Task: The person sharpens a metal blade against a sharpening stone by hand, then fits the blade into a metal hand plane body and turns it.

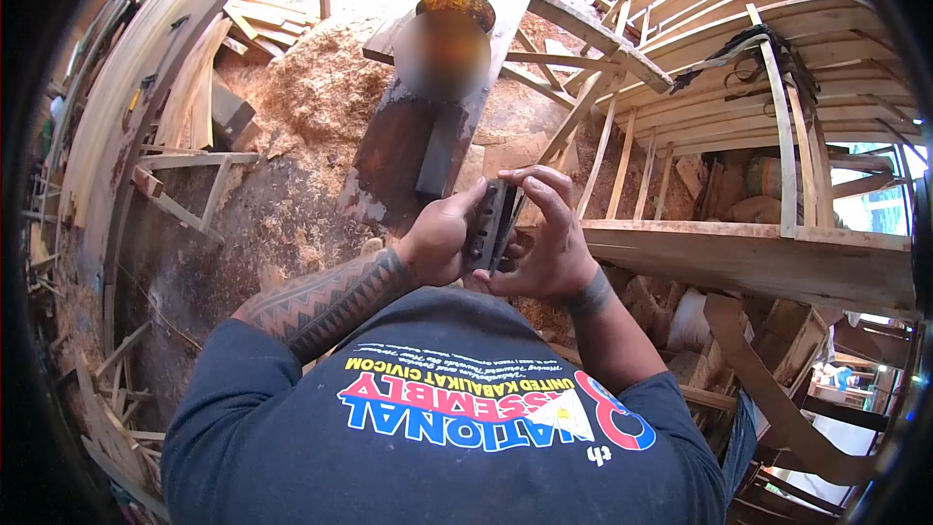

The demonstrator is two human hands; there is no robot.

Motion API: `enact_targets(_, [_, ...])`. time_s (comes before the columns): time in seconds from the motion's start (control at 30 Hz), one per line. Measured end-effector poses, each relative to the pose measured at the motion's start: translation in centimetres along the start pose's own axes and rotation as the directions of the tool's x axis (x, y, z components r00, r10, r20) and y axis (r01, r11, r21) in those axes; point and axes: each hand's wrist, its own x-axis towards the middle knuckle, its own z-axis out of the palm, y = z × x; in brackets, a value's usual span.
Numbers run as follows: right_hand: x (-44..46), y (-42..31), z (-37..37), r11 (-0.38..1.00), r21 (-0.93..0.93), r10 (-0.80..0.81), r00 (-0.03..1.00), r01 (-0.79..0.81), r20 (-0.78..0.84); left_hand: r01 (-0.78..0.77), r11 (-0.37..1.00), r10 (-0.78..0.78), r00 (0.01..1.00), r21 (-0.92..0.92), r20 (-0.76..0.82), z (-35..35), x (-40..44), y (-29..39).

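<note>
Between my two hands is a dark metal plate with a row of holes point(483, 224), held up on edge in front of my chest. My left hand point(442, 238) closes on its left side, thumb along the top. Curved around the right side, my right hand point(554, 233) touches it with fingers and thumb. A second thin dark strip seems to lie against the plate; whether it is separate I cannot tell. Just beyond my hands, a dark rectangular block point(442, 151) rests on a wet, stained board point(384, 151).
A round amber container point(457, 8) stands farther up the board, its lower part blurred. Wood shavings point(326, 87) cover the ground. Curved timber ribs point(777, 87) and a long plank point(748, 258) are at right; a large wooden side point(121, 136) curves along the left.
</note>
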Motion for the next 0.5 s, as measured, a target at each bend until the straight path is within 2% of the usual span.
enact_targets(0.23, [0.3,0.0,-1.1,1.0,0.023,-0.008,1.0,0.008,0.007,-0.049,0.998,0.046,0.995,-0.033,-0.091,-0.7,0.5,0.0])
enact_targets(0.33, [-0.1,0.4,-1.3,0.999,0.048,-0.004,1.0,0.004,-0.004,-0.044,0.998,0.042,0.998,-0.039,-0.044,-1.3,0.3,0.3])
enact_targets(0.5, [0.0,0.7,-1.6,0.998,0.053,-0.018,1.0,0.017,0.006,-0.074,0.995,0.071,0.996,-0.061,-0.06,-0.1,0.3,0.6])
